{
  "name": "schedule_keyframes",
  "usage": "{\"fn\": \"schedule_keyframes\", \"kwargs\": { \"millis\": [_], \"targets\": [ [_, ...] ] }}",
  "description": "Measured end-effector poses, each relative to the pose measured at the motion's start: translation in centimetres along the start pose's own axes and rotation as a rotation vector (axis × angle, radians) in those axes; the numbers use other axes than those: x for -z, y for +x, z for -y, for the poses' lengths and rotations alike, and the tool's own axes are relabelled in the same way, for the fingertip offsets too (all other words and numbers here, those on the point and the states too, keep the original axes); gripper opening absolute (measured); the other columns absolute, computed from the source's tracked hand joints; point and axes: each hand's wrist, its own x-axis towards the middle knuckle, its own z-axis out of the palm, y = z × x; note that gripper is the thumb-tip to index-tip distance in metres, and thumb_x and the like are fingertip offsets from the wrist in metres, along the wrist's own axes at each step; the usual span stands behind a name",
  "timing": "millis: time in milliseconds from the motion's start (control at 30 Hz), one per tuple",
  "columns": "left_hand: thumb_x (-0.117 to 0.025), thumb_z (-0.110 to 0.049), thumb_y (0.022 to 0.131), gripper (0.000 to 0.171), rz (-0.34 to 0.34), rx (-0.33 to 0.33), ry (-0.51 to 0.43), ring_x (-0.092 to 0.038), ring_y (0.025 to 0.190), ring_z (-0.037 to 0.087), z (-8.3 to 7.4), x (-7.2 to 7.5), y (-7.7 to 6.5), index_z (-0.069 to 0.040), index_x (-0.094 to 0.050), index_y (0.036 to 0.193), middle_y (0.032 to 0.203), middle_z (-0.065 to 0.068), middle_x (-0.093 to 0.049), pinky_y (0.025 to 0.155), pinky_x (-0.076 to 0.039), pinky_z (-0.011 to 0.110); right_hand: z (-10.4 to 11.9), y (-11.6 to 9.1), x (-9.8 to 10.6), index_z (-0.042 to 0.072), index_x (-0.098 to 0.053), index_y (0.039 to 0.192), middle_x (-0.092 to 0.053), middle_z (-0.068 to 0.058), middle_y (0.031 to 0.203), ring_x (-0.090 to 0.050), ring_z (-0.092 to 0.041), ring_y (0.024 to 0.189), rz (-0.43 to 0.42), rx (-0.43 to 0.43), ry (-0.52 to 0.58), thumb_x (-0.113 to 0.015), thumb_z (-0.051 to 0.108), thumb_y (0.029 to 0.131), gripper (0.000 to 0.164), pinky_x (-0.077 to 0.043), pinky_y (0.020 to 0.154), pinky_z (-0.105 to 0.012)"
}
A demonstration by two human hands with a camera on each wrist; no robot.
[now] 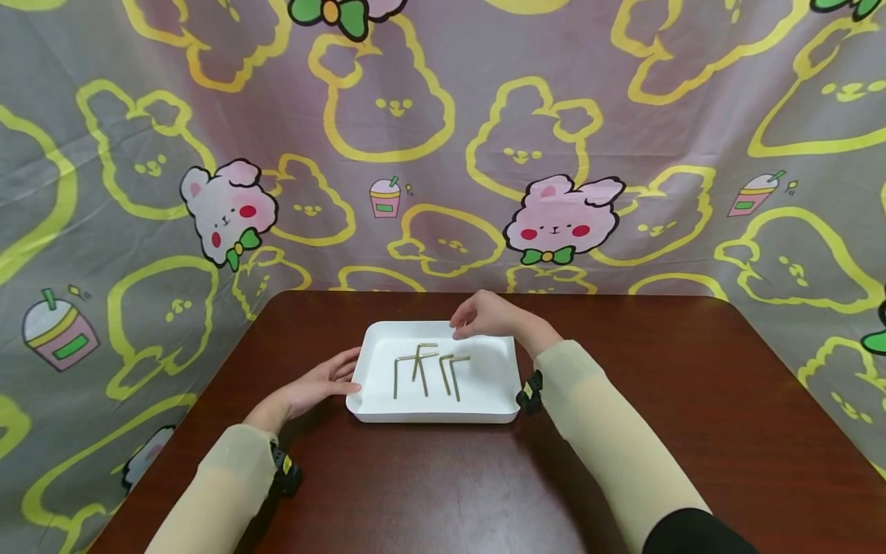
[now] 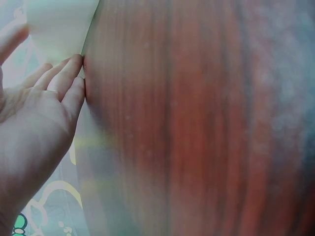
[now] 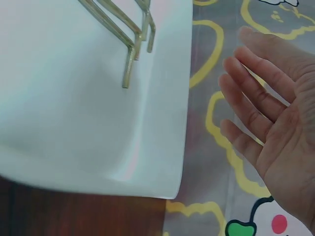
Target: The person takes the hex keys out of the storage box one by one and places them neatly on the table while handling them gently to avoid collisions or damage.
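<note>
Right hand hovers by the far rim of the tray, grip loosely parted, empty! The L-shaped rods lie inside, leftward and nearer the person, long arms running roughly near-to-far; left hand, fingers extended, touches the tray's left side.

The right wrist view's top edge cuts off some L-shaped rods (far ends unseen)

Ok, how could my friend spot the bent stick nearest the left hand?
On the brown table, find the white tray. Inside lie five gold-coloured bent sticks. Yours is the leftmost stick, nearest the left hand; its long leg slants least.
</note>
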Motion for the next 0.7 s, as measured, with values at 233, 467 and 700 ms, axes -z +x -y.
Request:
{"fn": "schedule_keyframes", "kwargs": {
  "millis": [233, 467, 700],
  "targets": [
    [-0.064, -0.013, 0.094, 0.083, 0.006, -0.013, -0.016, -0.015, 0.145, 0.036, -0.2, 0.0, -0.1, -0.003, -0.01, 0.155, 0.158, 0.023, -0.015, 0.113, -0.016, 0.054, -0.7, 0.5, -0.9, 0.006, -0.075, 0.102, -0.071, 0.003, 0.089, -0.062, -0.014, 0.085, 0.015, 0.019, -0.001, -0.079, 0.016, 0.082, 0.023, -0.051, 0.076, -0.031],
    [-0.065, -0.014, 0.093, 0.083, 0.004, -0.005, -0.021, -0.015, 0.145, 0.036, -0.2, 0.1, 0.0, -0.004, -0.01, 0.155, 0.158, 0.022, -0.016, 0.113, -0.016, 0.054, -0.9, 1.1, -1.7, 0.005, -0.075, 0.101, -0.069, 0.003, 0.089, -0.06, -0.017, 0.086, 0.048, -0.012, 0.005, -0.081, 0.013, 0.08, 0.023, -0.05, 0.076, -0.032],
    [-0.066, -0.016, 0.092, 0.084, -0.002, 0.008, -0.018, -0.017, 0.144, 0.036, 0.1, 0.1, 0.2, -0.004, -0.012, 0.155, 0.158, 0.022, -0.017, 0.112, -0.017, 0.054, -1.3, 1.3, -2.7, 0.005, -0.076, 0.097, -0.069, 0.002, 0.088, -0.058, -0.015, 0.081, 0.079, -0.019, -0.026, -0.079, 0.008, 0.08, 0.018, -0.049, 0.072, -0.03]
  ]
}}
